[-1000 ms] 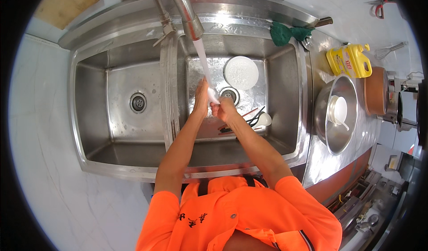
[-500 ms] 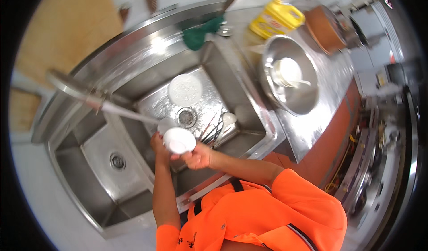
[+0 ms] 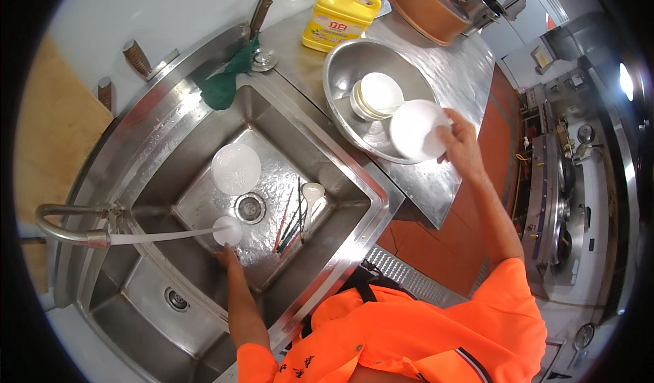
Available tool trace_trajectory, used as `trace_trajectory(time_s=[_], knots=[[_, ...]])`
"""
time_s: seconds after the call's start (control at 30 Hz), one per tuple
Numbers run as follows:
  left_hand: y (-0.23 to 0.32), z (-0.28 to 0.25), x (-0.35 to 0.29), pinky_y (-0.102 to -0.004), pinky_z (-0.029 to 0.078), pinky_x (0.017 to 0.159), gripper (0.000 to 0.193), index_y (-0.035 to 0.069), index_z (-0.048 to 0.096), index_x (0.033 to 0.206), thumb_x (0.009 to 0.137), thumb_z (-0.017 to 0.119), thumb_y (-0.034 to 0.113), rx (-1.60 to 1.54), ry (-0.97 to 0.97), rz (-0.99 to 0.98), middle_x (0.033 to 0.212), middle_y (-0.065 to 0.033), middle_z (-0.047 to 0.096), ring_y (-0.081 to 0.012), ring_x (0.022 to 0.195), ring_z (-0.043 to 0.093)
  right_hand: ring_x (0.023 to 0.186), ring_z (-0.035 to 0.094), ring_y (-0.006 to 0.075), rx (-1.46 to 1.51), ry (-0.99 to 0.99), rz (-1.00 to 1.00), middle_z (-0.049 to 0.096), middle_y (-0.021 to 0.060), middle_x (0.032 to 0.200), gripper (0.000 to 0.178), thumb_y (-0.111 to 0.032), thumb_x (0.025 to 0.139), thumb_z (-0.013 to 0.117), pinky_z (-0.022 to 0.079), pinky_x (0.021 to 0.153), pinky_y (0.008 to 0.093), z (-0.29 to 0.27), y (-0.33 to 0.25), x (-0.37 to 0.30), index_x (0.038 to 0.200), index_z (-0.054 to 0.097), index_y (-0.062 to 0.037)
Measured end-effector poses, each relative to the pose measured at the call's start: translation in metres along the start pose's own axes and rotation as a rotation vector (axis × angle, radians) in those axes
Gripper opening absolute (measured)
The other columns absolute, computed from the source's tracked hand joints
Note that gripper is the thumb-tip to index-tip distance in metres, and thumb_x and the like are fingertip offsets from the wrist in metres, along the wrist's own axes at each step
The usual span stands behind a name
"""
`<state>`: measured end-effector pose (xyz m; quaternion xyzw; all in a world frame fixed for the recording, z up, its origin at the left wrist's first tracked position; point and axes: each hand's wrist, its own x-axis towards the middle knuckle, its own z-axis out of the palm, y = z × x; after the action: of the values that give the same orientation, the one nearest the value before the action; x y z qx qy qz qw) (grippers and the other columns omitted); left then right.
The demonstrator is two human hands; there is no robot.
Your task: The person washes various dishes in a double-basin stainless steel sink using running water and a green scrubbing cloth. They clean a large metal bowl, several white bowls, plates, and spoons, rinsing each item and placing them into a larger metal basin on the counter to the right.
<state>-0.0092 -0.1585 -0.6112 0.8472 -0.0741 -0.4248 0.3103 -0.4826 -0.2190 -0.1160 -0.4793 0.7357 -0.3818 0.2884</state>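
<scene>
Right of centre, the right hand [image 3: 461, 143] grips a white dish [image 3: 417, 130] by its edge, fingers closed, over the steel basin [image 3: 403, 66]. Left of centre, the left hand's [image 3: 228, 256] fingers hold a small white bowl [image 3: 227, 231] in running water [image 3: 170, 237].

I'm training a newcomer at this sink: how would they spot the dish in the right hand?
On the metal counter to the right of the sink stands a big steel bowl. At its lower right edge in view, the right hand grips a round white dish. Unlike the white bowls stacked inside, it is held by hand.
</scene>
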Motion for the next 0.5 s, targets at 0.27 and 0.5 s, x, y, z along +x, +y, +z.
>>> trace_trajectory(time_s=[0.27,0.5], knots=[[-0.003,0.017,0.011,-0.0307,0.044,0.034,0.033,0.002,0.045,0.107,0.084,0.057,0.022,-0.133,-0.170,-0.085,0.072,-0.0124,0.058,-0.0216,0.050,0.059,0.051,0.059,0.0255,-0.526,0.317,-0.380,0.063,0.0172,0.073,0.030,-0.004,0.083,0.045,0.046,0.045,0.0337,-0.053,0.053,0.091,0.112,0.053,-0.0034],[0.006,0.009,0.001,-0.0297,0.045,0.031,0.029,0.002,0.047,0.106,0.086,0.054,0.022,-0.125,-0.135,-0.021,0.073,-0.0143,0.060,-0.0213,0.046,0.060,0.071,0.060,0.0374,-1.235,0.394,-0.544,0.063,0.0190,0.082,0.032,-0.006,0.083,0.047,0.047,0.062,0.0444,-0.045,0.057,0.136,0.114,0.053,-0.0106]])
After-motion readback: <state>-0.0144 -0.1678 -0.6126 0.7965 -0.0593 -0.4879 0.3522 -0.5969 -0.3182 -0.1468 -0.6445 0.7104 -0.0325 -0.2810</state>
